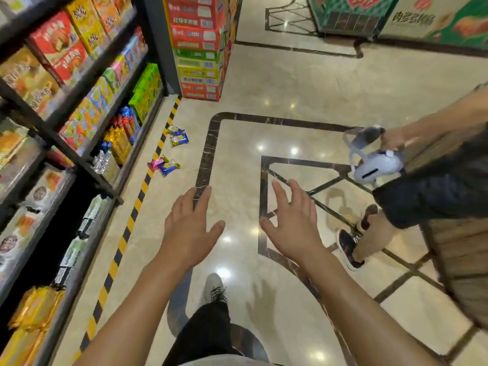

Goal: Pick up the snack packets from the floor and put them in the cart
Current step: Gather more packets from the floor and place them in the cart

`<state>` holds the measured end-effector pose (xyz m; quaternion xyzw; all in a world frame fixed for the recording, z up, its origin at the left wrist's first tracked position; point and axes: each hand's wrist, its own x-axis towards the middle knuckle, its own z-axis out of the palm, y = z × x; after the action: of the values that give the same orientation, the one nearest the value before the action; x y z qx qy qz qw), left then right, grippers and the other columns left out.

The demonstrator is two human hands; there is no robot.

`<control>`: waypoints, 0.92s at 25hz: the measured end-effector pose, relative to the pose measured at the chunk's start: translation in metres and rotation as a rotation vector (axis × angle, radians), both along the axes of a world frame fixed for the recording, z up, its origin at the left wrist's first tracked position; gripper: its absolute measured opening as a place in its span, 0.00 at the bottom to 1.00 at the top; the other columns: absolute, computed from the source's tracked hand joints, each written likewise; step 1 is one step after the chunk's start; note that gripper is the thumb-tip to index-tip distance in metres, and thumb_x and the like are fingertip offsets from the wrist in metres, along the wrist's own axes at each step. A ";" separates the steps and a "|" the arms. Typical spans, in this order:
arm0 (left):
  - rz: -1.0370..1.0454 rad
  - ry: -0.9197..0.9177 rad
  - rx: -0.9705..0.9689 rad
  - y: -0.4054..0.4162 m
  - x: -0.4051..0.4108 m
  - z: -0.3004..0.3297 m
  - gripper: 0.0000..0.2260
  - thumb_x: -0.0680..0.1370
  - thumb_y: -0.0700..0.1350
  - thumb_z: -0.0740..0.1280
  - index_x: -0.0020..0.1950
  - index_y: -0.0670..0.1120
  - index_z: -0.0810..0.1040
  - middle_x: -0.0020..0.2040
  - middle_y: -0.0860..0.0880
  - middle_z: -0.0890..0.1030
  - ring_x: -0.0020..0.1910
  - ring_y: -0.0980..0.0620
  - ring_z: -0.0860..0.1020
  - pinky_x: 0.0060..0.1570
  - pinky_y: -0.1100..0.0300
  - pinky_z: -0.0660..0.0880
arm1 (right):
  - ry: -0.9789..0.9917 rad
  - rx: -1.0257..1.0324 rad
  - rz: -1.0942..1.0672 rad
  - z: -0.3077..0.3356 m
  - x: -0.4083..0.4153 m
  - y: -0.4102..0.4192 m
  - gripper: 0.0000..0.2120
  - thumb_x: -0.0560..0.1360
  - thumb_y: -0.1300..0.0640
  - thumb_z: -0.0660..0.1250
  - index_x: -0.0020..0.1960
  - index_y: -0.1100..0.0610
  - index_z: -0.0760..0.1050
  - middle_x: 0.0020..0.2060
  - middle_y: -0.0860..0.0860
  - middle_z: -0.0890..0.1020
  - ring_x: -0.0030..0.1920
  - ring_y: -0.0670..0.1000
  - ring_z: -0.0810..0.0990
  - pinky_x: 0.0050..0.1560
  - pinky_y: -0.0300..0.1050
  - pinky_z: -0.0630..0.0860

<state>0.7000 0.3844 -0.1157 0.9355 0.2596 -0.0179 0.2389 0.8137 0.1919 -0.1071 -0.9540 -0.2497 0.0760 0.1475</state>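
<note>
Left hand point(188, 228): fingers straight and spread, palm down, holding nothing, raised over the floor point(303, 83) short of the hazard tape.

Right hand point(290, 223): fingers extended and fanned, empty, just right of the left hand, farther from the hazard tape.

Hazard tape point(137, 204): yellow-and-black striped line on the floor, running along the foot of the shelving point(66, 107); the landmark for all entries here.

Snack packets, near pair point(164, 165): one pink, one blue-and-yellow, lying touching each other on the floor just right of the hazard tape, well ahead of both hands.

Snack packets, far pair point(177, 136): blue-and-yellow wrappers, farther along the hazard tape, one touching or overlapping its edge; exact count is hard to tell from the blur, probably two.

Stacked cartons point(200, 46): red, green and yellow boxes in a column at the far end of the hazard tape.

Second person point(433, 191): dark shorts, standing well right of the hazard tape, holding a pale headset-like device point(375, 165).

Wearer's shoe point(214, 286): light-coloured, black laces, on the floor right of the hazard tape, below the hands.
</note>
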 end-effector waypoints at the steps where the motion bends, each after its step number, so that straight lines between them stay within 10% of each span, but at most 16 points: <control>1: -0.003 -0.005 -0.014 0.019 0.021 0.000 0.35 0.81 0.61 0.59 0.81 0.58 0.43 0.82 0.49 0.47 0.80 0.46 0.45 0.75 0.47 0.51 | -0.017 -0.012 0.007 0.003 0.020 0.019 0.38 0.76 0.40 0.60 0.80 0.46 0.46 0.79 0.55 0.47 0.78 0.58 0.46 0.76 0.62 0.50; 23: 0.171 0.088 -0.015 0.297 0.405 -0.005 0.35 0.80 0.61 0.60 0.81 0.58 0.44 0.82 0.51 0.45 0.80 0.47 0.42 0.77 0.42 0.49 | 0.036 -0.019 0.121 -0.012 0.443 0.315 0.38 0.77 0.38 0.62 0.79 0.43 0.45 0.80 0.52 0.46 0.79 0.58 0.47 0.77 0.61 0.49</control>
<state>1.1050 0.6817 -0.1211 0.9064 0.3488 -0.0402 0.2348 1.2565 0.5069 -0.1190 -0.9370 -0.3034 0.1043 0.1384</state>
